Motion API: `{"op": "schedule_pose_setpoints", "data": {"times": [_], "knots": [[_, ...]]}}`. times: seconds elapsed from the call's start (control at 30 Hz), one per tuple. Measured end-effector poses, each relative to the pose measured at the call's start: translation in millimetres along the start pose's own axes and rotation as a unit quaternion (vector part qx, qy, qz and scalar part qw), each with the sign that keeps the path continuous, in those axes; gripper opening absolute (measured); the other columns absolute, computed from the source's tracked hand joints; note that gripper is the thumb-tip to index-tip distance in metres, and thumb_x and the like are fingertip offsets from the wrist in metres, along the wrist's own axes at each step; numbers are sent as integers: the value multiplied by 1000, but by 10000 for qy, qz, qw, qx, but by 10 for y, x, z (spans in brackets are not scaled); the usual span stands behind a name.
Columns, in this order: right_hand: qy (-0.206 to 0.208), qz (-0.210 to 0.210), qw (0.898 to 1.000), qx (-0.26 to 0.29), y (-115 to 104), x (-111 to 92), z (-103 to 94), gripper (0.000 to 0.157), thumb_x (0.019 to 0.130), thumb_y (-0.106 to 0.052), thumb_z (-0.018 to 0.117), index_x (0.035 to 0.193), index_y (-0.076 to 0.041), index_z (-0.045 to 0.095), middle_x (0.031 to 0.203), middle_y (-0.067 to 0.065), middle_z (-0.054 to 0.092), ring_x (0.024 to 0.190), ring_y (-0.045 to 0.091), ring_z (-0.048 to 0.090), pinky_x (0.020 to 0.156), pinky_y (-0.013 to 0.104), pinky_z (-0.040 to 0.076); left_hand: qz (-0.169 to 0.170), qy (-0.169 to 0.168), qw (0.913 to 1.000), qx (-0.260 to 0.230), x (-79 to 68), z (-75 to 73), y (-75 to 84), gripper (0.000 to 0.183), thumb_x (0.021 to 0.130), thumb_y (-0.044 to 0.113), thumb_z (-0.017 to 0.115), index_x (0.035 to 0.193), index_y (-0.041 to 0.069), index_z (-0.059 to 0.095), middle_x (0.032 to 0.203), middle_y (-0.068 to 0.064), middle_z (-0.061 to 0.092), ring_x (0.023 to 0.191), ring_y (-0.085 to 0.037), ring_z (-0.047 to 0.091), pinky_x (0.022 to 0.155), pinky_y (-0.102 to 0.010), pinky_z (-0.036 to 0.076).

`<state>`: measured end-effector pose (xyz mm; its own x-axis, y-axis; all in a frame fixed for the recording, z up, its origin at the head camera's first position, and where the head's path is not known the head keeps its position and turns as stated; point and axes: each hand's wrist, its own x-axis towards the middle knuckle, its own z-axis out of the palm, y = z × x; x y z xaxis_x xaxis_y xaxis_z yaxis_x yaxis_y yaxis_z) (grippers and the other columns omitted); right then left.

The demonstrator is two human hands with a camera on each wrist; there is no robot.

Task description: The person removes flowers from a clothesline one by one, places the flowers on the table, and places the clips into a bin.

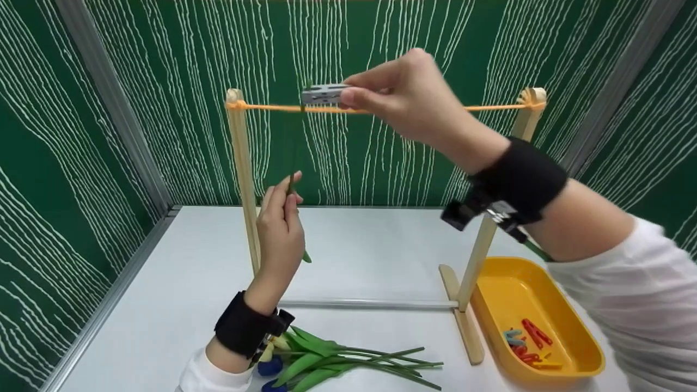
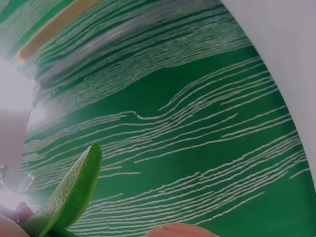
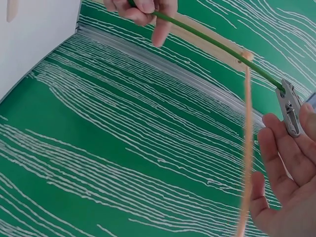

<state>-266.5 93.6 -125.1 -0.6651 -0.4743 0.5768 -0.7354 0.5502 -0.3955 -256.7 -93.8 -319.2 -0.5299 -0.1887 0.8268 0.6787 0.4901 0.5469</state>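
My right hand [image 1: 416,106] pinches a grey clothespin [image 1: 325,94] between thumb and fingers, just at the orange cord [image 1: 495,107]. The clothespin's far end meets the tip of a thin green flower stem [image 3: 207,38], as the right wrist view shows. Lower down, my left hand [image 1: 280,234] pinches that stem between thumb and fingers, left of centre in the head view. A green leaf [image 2: 74,197] of the flower stands up in the left wrist view. The bloom is hidden behind the left hand and forearm.
Wooden posts [image 1: 243,179] hold the cord, with a pale rod [image 1: 370,304] low between them. Tulips with green leaves [image 1: 316,354] and blue blooms [image 1: 269,366] lie on the white table at the front. A yellow tray [image 1: 506,283] holds red clothespins [image 1: 536,332] and other coloured ones.
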Motion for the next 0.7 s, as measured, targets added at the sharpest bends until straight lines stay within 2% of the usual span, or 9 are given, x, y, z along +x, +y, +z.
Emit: {"op": "schedule_pose_setpoints", "data": {"times": [0.13, 0.23, 0.37, 0.43, 0.53, 0.63, 0.7], "knots": [[108, -216, 9995, -198, 170, -215, -193, 25, 89, -35, 63, 107, -19, 72, 83, -3, 71, 44, 11, 36, 38, 19, 29, 109, -265, 9995, 158, -71, -23, 35, 31, 100, 3, 41, 127, 2, 56, 89, -10, 54, 77, -15, 48, 59, -22, 36], [237, -393, 9976, -519, 316, -444, -356, 25, 89, -35, 63, 109, -22, 71, 84, -7, 71, 44, 12, 34, 38, 20, 29, 228, -522, 9981, 240, -131, -40, 64, 31, 99, 1, 42, 127, -1, 55, 91, -10, 53, 77, -14, 49, 61, -21, 39], [491, -624, 9933, -834, 523, -794, -542, 23, 88, -24, 67, 110, -19, 71, 90, -6, 72, 47, 9, 33, 41, 19, 29, 461, -857, 9947, 323, -219, -58, 96, 32, 97, -3, 43, 127, -1, 55, 93, -9, 53, 80, -13, 51, 64, -21, 45], [615, -584, 9924, -889, 627, -972, -608, 25, 87, -17, 69, 111, -16, 71, 91, -7, 71, 51, 8, 35, 45, 17, 31, 622, -946, 9931, 316, -269, -63, 102, 35, 95, -7, 44, 128, 0, 55, 93, -9, 53, 79, -13, 52, 64, -21, 46], [856, -306, 9919, -883, 768, -1225, -680, 27, 84, -10, 71, 111, -13, 71, 91, -16, 68, 54, 7, 38, 48, 13, 34, 834, -1038, 9906, 309, -357, -75, 101, 38, 92, -11, 48, 127, 1, 57, 92, -9, 54, 80, -13, 54, 65, -22, 49], [1086, 316, 9897, -875, 890, -1482, -738, 29, 84, -11, 71, 113, -12, 70, 94, -28, 63, 62, 4, 47, 58, 5, 40, 986, -1182, 9872, 416, -452, -101, 89, 40, 90, -13, 51, 127, 1, 58, 92, -8, 54, 80, -13, 54, 67, -23, 49], [1236, 716, 9867, -772, 986, -1653, -767, 28, 84, -11, 71, 112, -10, 70, 96, -26, 64, 70, 3, 51, 66, 2, 41, 1056, -1315, 9840, 575, -518, -127, 75, 41, 89, -12, 53, 127, 2, 58, 92, -7, 54, 81, -12, 54, 69, -23, 49]]}}
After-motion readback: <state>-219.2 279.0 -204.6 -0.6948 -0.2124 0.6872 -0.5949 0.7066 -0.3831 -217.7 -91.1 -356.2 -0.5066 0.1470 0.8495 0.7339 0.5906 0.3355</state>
